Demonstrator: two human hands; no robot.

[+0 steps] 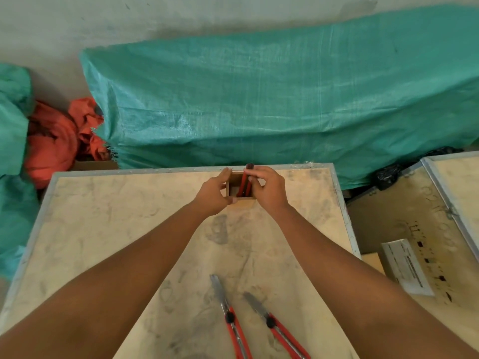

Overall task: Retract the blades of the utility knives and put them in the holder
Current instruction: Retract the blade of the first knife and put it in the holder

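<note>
A small brown box-shaped holder (234, 180) stands near the far edge of the plywood table (103, 229). My left hand (213, 196) grips the holder's left side. My right hand (268, 189) pinches a red utility knife (245, 183) that stands upright inside the holder, its dark end sticking out at the top. Close to me lie two more red utility knives, one on the left (230, 320) and one on the right (277, 326), both with their grey blades extended and pointing away from me.
A large green tarp-covered bundle (285, 99) lies behind the table, with orange cloth (57, 141) at the left. To the right stands another plywood crate (440, 203) with a grey-white box (405, 265) on it. A black bag (391, 174) sits between them.
</note>
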